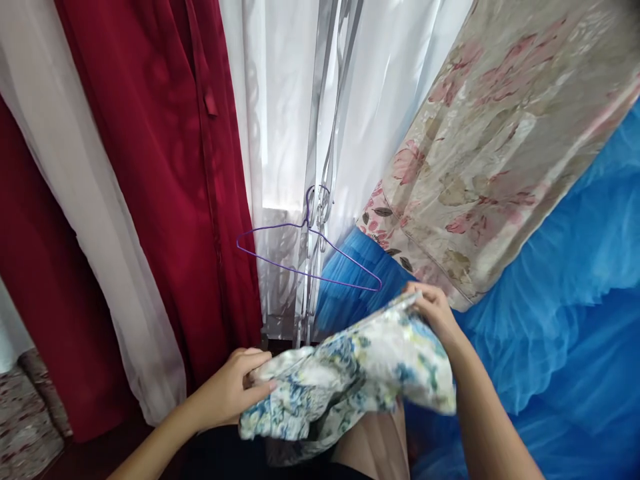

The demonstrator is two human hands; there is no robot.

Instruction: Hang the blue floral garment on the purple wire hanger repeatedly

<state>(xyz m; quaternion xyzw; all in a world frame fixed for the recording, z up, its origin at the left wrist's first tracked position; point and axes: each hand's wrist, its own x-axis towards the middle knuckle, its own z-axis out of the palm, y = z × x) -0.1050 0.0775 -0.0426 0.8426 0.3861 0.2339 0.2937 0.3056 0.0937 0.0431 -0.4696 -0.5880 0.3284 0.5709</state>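
Observation:
A white garment with a blue, green and yellow floral print (pixel 345 373) is stretched between my two hands, low in the view. My left hand (pixel 237 387) grips its left end, thumb on the near side. At the upper right corner, my right hand (pixel 433 310) pinches the garment's edge. The cloth sags in folds between them and is slightly blurred on the right; its exact kind I cannot make out. Just beyond it hangs a thin purple wire hanger (pixel 300 272) with nothing on it, its hook by several metal rings or links.
Red curtains (pixel 155 133) and a pale sheer one hang at the left. White curtains (pixel 285 120) with grey ribbons (pixel 320 100) are behind the hanger. To the right hang a beige floral cloth (pixel 480 147) and ruffled blue tulle (pixel 540 340). Patterned upholstery (pixel 27 413) shows at lower left.

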